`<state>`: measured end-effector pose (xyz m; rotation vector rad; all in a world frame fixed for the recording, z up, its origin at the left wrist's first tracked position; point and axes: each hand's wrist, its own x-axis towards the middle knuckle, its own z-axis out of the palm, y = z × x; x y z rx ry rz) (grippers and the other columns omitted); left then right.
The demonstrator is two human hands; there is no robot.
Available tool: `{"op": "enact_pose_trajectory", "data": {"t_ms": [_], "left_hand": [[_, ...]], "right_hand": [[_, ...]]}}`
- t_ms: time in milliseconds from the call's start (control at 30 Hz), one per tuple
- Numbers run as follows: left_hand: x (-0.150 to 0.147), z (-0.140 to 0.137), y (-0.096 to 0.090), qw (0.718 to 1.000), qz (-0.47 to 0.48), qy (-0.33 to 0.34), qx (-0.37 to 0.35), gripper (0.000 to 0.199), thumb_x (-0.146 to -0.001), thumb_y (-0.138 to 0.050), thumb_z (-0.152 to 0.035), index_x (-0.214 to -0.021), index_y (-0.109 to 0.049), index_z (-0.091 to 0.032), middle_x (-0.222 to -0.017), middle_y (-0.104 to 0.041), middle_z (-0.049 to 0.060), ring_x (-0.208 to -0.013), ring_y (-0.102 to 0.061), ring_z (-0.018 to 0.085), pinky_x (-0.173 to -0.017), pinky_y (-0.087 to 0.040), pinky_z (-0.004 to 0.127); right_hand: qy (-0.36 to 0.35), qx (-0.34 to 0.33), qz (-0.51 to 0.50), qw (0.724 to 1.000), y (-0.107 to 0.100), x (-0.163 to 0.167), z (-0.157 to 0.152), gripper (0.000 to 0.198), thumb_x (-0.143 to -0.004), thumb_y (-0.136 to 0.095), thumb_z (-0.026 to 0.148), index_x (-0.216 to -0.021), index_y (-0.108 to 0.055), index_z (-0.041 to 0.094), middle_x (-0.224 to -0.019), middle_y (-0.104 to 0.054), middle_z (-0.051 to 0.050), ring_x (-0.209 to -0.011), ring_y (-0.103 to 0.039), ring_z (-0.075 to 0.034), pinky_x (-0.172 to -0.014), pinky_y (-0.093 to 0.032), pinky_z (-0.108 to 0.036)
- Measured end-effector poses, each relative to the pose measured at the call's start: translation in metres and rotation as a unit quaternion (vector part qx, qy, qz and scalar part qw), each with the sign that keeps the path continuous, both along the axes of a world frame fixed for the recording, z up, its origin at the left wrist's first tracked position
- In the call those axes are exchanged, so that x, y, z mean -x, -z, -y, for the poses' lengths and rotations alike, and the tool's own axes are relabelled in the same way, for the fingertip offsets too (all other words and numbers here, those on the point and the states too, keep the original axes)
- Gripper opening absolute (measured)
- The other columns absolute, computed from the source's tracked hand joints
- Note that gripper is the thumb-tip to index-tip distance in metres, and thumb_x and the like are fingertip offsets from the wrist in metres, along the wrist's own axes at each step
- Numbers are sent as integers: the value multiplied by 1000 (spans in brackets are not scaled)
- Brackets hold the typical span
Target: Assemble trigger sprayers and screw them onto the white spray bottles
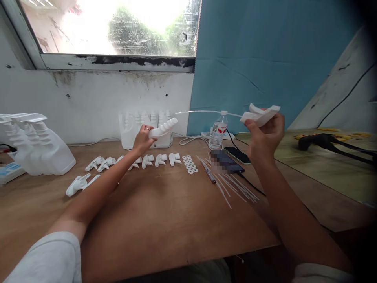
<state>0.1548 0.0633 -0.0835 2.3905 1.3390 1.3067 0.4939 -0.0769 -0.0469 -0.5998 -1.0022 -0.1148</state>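
Observation:
My left hand point(144, 140) is wrapped round a white plastic spray bottle point(165, 129), tilted so its ribbed neck points up and to the right. Most of the bottle's body is hidden behind the hand. Raised on the right, my right hand point(266, 131) grips a white trigger sprayer head point(260, 116). From that head a thin white dip tube point(203, 111) stretches left in a slight arch. Its free end is close to the bottle's mouth; whether they touch I cannot tell.
White bottles point(50, 153) stand at left, others point(125, 131) by the wall. Several sprayer heads point(160, 160), white rings point(190, 164), loose tubes point(235, 188) and a pen point(210, 175) lie on the table point(153, 228). Two phones point(226, 162) and a water bottle point(218, 131) are farther right.

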Motion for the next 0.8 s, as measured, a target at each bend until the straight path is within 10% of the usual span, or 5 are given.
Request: {"op": "enact_pose_trajectory", "data": {"t_ms": [467,800], "left_hand": [[42,26,-1,994,-67,-25,-88,44,-74,-68,-18,-116,-55,-19,-115,-50,9,-100,-58,26,-90,-48,38],[15,119,0,988,41,148,18,41,-69,-77,-31,-105,-60,-21,-109,-57,4,-98,-58,21,-88,-47,32]], "right_hand": [[-45,59,57,996,8,23,4,38,-64,-76,21,-97,-59,21,-106,-61,-7,-97,-60,-19,-87,-49,-34],[-149,165,211,952,-21,79,37,38,-62,-80,26,-98,-66,24,-103,-63,-3,-99,-58,-22,-89,-48,-41]]}}
